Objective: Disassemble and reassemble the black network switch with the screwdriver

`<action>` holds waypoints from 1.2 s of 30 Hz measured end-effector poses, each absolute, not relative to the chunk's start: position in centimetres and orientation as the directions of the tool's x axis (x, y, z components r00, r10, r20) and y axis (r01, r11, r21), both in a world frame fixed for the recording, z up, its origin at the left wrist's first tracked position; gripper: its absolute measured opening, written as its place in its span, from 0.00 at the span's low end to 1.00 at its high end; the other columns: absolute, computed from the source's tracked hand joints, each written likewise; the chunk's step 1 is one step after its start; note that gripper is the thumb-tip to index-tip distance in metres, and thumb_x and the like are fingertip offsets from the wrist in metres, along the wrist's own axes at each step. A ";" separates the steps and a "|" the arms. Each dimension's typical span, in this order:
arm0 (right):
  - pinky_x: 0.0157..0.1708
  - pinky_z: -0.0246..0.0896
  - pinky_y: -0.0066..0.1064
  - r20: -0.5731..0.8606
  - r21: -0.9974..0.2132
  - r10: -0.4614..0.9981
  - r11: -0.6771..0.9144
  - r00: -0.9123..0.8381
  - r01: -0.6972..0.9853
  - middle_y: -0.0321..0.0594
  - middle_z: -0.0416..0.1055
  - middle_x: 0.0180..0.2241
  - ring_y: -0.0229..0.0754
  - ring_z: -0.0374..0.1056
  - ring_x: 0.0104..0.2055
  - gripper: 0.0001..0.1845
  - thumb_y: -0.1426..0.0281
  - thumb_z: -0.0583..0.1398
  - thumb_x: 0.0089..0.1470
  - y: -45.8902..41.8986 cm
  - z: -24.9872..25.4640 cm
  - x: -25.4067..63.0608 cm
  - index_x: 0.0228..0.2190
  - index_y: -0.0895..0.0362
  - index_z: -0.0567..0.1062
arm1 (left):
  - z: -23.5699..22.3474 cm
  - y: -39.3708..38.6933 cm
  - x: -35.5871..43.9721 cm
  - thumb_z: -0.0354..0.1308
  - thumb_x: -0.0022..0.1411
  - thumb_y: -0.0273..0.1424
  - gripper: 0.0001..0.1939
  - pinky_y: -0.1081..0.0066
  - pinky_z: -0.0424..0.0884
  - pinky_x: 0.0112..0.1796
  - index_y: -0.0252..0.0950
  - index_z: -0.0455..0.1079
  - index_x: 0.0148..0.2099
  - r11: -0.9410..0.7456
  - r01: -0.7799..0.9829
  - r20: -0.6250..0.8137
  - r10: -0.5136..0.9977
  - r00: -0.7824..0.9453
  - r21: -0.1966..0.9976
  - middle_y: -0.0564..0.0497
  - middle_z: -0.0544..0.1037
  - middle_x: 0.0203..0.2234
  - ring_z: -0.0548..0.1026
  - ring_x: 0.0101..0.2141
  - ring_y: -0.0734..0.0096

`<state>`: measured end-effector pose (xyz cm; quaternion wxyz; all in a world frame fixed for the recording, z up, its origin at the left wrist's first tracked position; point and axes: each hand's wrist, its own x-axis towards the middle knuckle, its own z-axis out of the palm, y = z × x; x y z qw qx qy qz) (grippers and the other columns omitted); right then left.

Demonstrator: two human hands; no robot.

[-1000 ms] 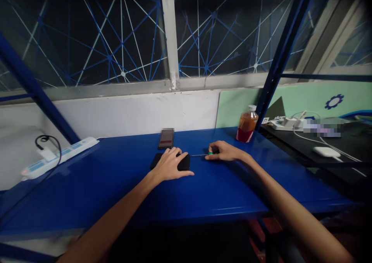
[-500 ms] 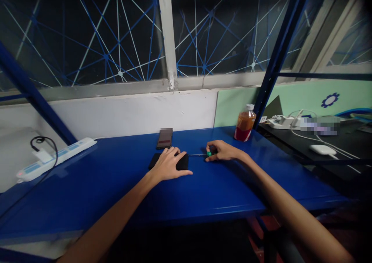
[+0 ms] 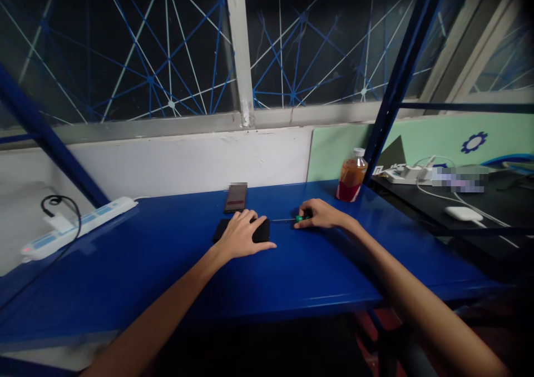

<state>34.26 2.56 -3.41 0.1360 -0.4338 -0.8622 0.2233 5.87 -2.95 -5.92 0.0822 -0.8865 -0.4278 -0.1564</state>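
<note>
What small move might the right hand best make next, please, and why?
Perhaps a slight twist of the green-handled tool: the right hand pinches its handle, its thin shaft points at the right end of the black object, and the left hand lies across it.

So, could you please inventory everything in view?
Table: 1, blue, centre
Case: 1, black, under left hand
Tool: 1, green handle, in right hand
Phone: 1, dark, behind case
Bottle: 1, orange, table's right rear
Power strips: 2, white, left and right
Cables: several, black or white, sides
Side desk: 1, black, right
Small device: 1, white, side desk
Frame posts: 2, blue, beside table
Wall: 1, white and green, back
Windows: several, dark, back
Hands: 2, bare, over table
</note>
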 end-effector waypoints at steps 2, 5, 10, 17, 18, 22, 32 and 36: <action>0.24 0.46 0.28 0.061 -0.497 0.810 0.532 -0.584 0.686 0.34 0.67 0.22 0.36 0.58 0.24 0.20 0.53 0.65 0.42 2.5 -3.5 34.1 0.26 0.57 0.72 | -5.9 -3.0 5.9 0.45 0.55 0.63 0.42 0.53 0.63 0.45 0.37 0.64 0.59 -0.622 0.783 0.346 0.733 0.585 -0.008 0.41 0.69 0.46 0.67 0.45 0.51; 0.24 0.46 0.28 0.065 -0.482 0.808 0.540 -0.586 0.690 0.33 0.67 0.23 0.36 0.58 0.24 0.18 0.56 0.66 0.42 2.4 -3.5 33.9 0.28 0.57 0.72 | -6.0 -2.9 5.9 0.45 0.55 0.63 0.42 0.53 0.63 0.45 0.37 0.64 0.59 -0.620 0.784 0.346 0.734 0.584 -0.007 0.41 0.69 0.46 0.67 0.45 0.51; 0.25 0.47 0.29 0.063 -0.497 0.813 0.529 -0.579 0.688 0.36 0.70 0.24 0.37 0.60 0.24 0.19 0.53 0.61 0.49 2.2 -3.4 33.9 0.30 0.57 0.74 | -6.2 -2.8 5.8 0.45 0.54 0.63 0.42 0.52 0.63 0.45 0.39 0.63 0.59 -0.624 0.782 0.355 0.732 0.581 0.007 0.42 0.69 0.46 0.66 0.45 0.51; 0.23 0.45 0.29 0.011 -0.448 0.805 0.534 -0.593 0.717 0.35 0.66 0.19 0.36 0.57 0.22 0.23 0.49 0.61 0.47 2.3 -3.2 34.3 0.26 0.58 0.77 | -6.0 -2.9 5.9 0.45 0.55 0.63 0.42 0.53 0.63 0.45 0.38 0.64 0.59 -0.619 0.785 0.351 0.733 0.582 -0.009 0.41 0.69 0.46 0.67 0.44 0.51; 0.23 0.45 0.29 0.016 -0.444 0.807 0.534 -0.590 0.719 0.34 0.66 0.19 0.36 0.57 0.22 0.23 0.49 0.62 0.46 2.4 -3.3 34.3 0.25 0.58 0.76 | -6.0 -2.9 5.9 0.45 0.55 0.63 0.42 0.54 0.63 0.45 0.38 0.64 0.59 -0.618 0.786 0.350 0.734 0.583 -0.013 0.41 0.69 0.46 0.67 0.44 0.51; 0.23 0.46 0.28 0.056 -0.466 0.806 0.543 -0.590 0.698 0.34 0.68 0.21 0.36 0.59 0.23 0.21 0.51 0.65 0.42 2.5 -3.4 34.1 0.26 0.57 0.74 | -6.0 -2.9 5.9 0.45 0.55 0.63 0.42 0.54 0.63 0.45 0.37 0.64 0.59 -0.619 0.785 0.349 0.733 0.584 -0.012 0.41 0.69 0.46 0.66 0.45 0.51; 0.24 0.47 0.30 0.087 -0.511 0.810 0.536 -0.579 0.672 0.39 0.69 0.22 0.36 0.58 0.23 0.24 0.51 0.54 0.56 2.0 -2.9 33.9 0.27 0.58 0.75 | -6.1 -2.9 5.8 0.45 0.54 0.63 0.42 0.53 0.63 0.45 0.39 0.64 0.60 -0.621 0.784 0.358 0.735 0.576 0.012 0.42 0.69 0.46 0.66 0.45 0.51; 0.24 0.46 0.30 0.036 -0.491 0.806 0.529 -0.591 0.692 0.36 0.67 0.20 0.36 0.57 0.22 0.26 0.48 0.57 0.51 2.4 -3.2 34.3 0.25 0.59 0.76 | -6.0 -2.9 5.8 0.45 0.55 0.63 0.42 0.53 0.63 0.45 0.38 0.64 0.59 -0.622 0.783 0.348 0.735 0.582 0.007 0.41 0.69 0.47 0.66 0.45 0.51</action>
